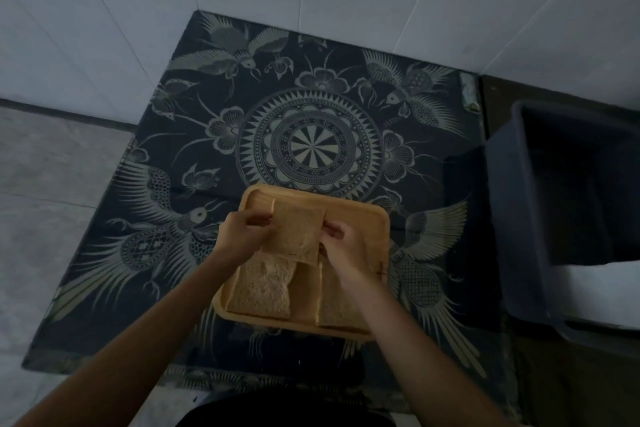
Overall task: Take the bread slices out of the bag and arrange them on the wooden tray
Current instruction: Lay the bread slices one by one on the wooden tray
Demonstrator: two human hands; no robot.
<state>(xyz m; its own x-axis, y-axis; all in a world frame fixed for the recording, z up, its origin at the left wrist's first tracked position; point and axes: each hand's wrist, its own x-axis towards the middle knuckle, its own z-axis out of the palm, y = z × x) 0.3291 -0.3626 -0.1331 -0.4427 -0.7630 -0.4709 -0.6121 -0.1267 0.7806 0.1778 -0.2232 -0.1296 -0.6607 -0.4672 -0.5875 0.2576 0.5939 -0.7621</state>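
Note:
A wooden tray (367,218) lies on a dark patterned cloth. Both hands hold one brown bread slice (294,232) just above the tray's middle: my left hand (242,236) pinches its left edge and my right hand (343,246) grips its right edge. Two more slices lie flat on the tray's near half, one at the left (259,291) and one at the right (334,305), the latter partly hidden under my right forearm. No bag is in view.
The patterned cloth (311,146) covers a low table set in a corner of white tiled walls. A dark plastic bin (512,218) stands close by on the right. Grey floor tiles lie to the left.

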